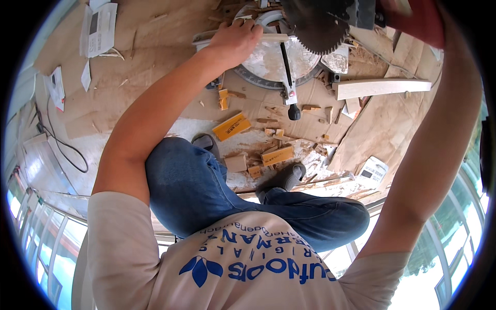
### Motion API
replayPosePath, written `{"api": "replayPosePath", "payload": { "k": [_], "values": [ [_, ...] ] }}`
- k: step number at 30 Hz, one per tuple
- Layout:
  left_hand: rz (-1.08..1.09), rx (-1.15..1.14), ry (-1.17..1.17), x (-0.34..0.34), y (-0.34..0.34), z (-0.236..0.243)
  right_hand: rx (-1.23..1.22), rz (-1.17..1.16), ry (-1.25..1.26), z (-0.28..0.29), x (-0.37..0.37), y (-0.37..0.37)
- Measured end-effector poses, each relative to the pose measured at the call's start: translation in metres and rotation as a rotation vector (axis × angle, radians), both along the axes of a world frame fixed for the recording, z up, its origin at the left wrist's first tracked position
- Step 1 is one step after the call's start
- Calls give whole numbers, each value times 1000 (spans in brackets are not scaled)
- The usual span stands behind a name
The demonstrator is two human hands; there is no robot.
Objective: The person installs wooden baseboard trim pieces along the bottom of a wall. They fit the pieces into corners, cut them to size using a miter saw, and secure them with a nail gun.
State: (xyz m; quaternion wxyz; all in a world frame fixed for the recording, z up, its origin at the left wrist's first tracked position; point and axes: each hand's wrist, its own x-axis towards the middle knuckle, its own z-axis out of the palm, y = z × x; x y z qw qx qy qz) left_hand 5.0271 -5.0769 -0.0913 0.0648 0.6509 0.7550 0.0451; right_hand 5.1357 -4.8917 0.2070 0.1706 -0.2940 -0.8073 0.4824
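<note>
My left hand (237, 41) grips a pale wood strip (275, 37) across the miter saw (258, 67); the toothed blade (321, 36) hangs just right of the strip's end.

My left fingers curl over the strip, whose right end reaches the dark slot (285, 64); my right arm (436, 124) stretches up beside a red part (416, 23), its hand out of view, so I cannot tell its grip; the blade hides part of the saw behind it; a black knob (294, 112) juts toward me; a long pale board (382, 89) lies near the saw's right side; yellow blocks (277, 155) and small scraps clutter the floor between the saw and my shoes (287, 178); white sheets (101, 31) and a black cord (62, 142) lie off to the left.
</note>
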Motion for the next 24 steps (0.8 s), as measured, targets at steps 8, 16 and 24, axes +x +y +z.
{"api": "replayPosePath", "payload": {
  "k": [8, 16, 24],
  "values": [
    [-5, -46, -41, 0, 4, 9, -67, 12, 46, 1, 3, 26],
    [-7, -6, 7, 0, 2, 7, -214, 64, -208, -7, 61, 46],
    [-5, 9, 57, 0, -1, 2, -202, -65, -283, -22, 74, 29]
  ]
}}
